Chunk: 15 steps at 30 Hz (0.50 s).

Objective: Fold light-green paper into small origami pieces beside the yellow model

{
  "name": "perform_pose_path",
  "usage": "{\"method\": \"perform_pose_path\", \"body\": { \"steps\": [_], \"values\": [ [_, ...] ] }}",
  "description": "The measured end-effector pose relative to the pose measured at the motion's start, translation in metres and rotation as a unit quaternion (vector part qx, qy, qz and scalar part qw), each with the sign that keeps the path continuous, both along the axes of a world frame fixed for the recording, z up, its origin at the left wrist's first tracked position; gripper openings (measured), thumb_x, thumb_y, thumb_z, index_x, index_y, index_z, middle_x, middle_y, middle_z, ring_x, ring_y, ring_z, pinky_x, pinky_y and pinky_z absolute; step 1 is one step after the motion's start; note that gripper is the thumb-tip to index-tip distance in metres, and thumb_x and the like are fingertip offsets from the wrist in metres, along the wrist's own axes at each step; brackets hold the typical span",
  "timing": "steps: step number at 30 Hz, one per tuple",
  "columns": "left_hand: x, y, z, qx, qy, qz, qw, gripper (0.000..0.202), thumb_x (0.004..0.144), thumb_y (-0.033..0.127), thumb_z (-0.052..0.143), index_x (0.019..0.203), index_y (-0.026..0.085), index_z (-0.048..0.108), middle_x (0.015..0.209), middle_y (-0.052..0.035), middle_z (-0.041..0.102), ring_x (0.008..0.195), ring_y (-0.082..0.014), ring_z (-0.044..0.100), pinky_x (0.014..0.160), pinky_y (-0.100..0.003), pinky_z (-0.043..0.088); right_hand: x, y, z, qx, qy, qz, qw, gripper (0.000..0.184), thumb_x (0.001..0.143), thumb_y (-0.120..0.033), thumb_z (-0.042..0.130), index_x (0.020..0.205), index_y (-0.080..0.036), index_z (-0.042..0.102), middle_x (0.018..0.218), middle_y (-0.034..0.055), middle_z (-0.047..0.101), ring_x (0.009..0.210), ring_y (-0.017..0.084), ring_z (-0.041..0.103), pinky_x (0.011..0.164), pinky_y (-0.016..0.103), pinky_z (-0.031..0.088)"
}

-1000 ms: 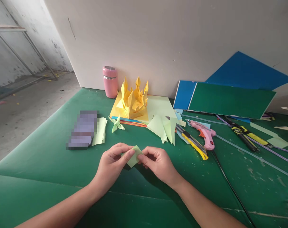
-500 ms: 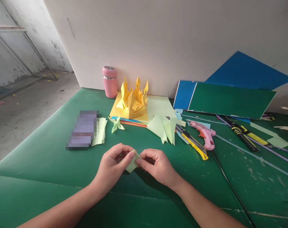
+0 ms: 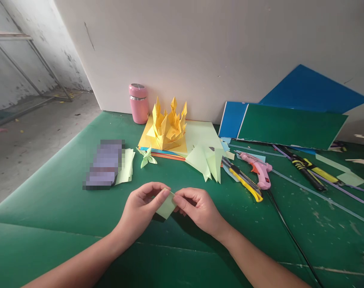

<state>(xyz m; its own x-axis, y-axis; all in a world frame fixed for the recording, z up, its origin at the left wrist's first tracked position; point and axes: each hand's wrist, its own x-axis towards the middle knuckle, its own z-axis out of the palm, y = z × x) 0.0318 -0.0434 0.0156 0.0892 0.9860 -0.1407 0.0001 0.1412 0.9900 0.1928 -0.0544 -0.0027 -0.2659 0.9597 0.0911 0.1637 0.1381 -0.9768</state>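
Observation:
A small folded piece of light green paper [image 3: 166,207] is pinched between both of my hands just above the green table cover [image 3: 64,208]. My left hand [image 3: 141,210] grips its left side with thumb and forefinger. My right hand [image 3: 196,209] pinches its upper right edge, fingers curled. Much of the paper is hidden behind my fingers.
Behind my hands lie a small green origami flower [image 3: 147,157], a stack of green paper squares [image 3: 126,166], larger folded green triangles [image 3: 206,161], a yellow origami crown [image 3: 168,126], a pink flask [image 3: 138,103], a yellow utility knife [image 3: 244,182], a pink glue gun [image 3: 259,169] and blue and green boards [image 3: 290,120].
The green paper has been folded tighter and shows less between my fingers. Both hands have stayed in nearly the same place.

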Motion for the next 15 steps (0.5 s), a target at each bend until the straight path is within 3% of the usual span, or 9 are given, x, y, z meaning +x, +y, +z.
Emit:
{"method": "perform_pose_path", "body": {
  "steps": [9,15],
  "values": [
    [-0.0007,-0.0014,0.0019,-0.027,-0.02,-0.023,0.999,0.022,0.065,0.038,0.077,0.066,0.019,0.068,0.069,-0.0001,0.065,0.069,-0.0148,0.057,0.065,-0.022,0.045,-0.0002,-0.0009,0.0041,0.073,-0.048,-0.02,0.996,0.031,0.086,-0.028,0.051,0.058,-0.018,0.059,0.056,-0.0003,0.057,0.054,0.012,0.05,0.053,0.024,0.039],
    [-0.0032,-0.0023,0.0009,-0.09,-0.111,-0.028,0.989,0.024,0.067,0.038,0.076,0.066,0.018,0.063,0.066,0.0026,0.059,0.057,-0.0104,0.052,0.053,-0.02,0.042,-0.0021,-0.002,0.0035,0.073,-0.046,-0.019,0.996,0.029,0.086,-0.028,0.052,0.061,-0.019,0.064,0.057,0.0005,0.063,0.055,0.013,0.055,0.055,0.024,0.042]
  ]
}}
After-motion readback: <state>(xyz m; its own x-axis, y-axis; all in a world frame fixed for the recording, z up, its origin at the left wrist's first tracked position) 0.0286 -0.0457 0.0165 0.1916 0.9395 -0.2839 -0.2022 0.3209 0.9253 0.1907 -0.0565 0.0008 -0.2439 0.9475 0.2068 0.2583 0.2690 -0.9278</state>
